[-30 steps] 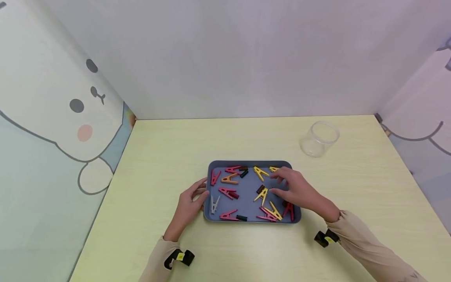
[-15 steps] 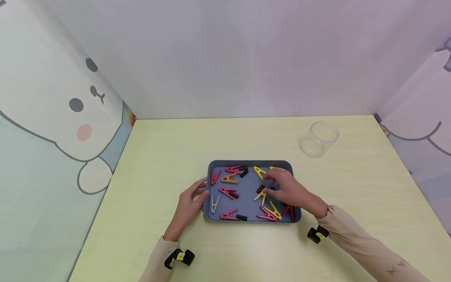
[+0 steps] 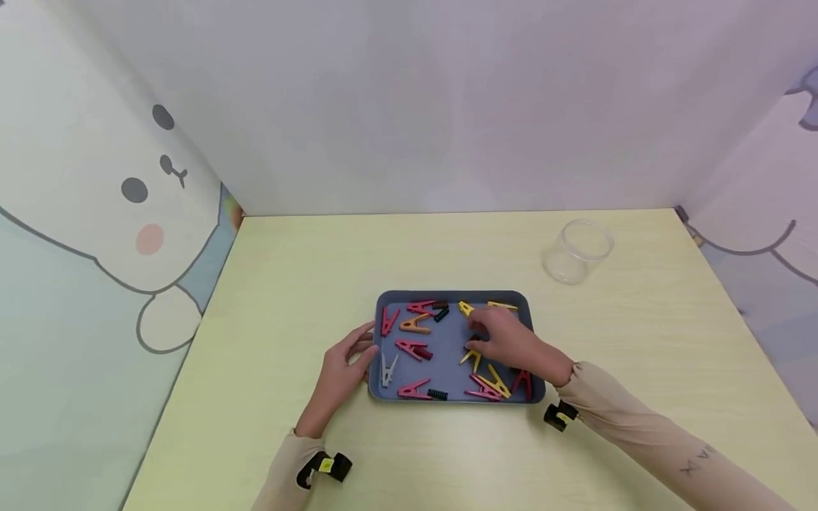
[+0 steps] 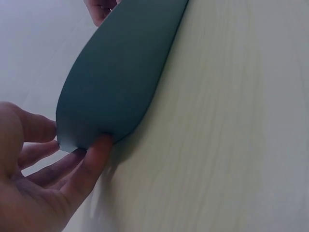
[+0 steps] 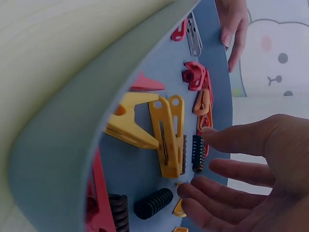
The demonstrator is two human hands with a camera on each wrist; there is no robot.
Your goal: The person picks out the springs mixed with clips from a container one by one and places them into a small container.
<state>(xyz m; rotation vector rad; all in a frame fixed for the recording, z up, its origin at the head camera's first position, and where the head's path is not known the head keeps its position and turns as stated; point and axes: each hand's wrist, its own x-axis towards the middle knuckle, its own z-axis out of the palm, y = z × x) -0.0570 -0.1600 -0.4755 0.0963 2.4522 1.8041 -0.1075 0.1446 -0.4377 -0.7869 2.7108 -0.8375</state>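
Note:
A shallow blue-grey tray (image 3: 447, 365) holds several plastic clothespins and dark ridged cylinders. My left hand (image 3: 341, 370) rests its fingertips and thumb against the outside of the tray's left end; the left wrist view shows them touching the tray wall (image 4: 111, 72). Over the right half of the tray is my right hand (image 3: 511, 342), its thumb and fingers spread apart with nothing between them in the right wrist view. Near those fingers lie a yellow clothespin (image 5: 166, 140) and black ridged cylinders (image 5: 153, 203). In the head view the hand partly hides the yellow clothespins beneath it.
On the wooden table (image 3: 307, 277), a clear round container (image 3: 578, 252) stands behind the tray to the right. Red, orange and grey clothespins (image 3: 388, 370) lie in the tray's left half. A pale wall (image 3: 447, 106) rises behind the table.
My right hand has moved left and slightly downward over the tray, its fingers now nearer the upper yellow clothespin and the ridged cylinder. The left hand has stayed at the tray's end.

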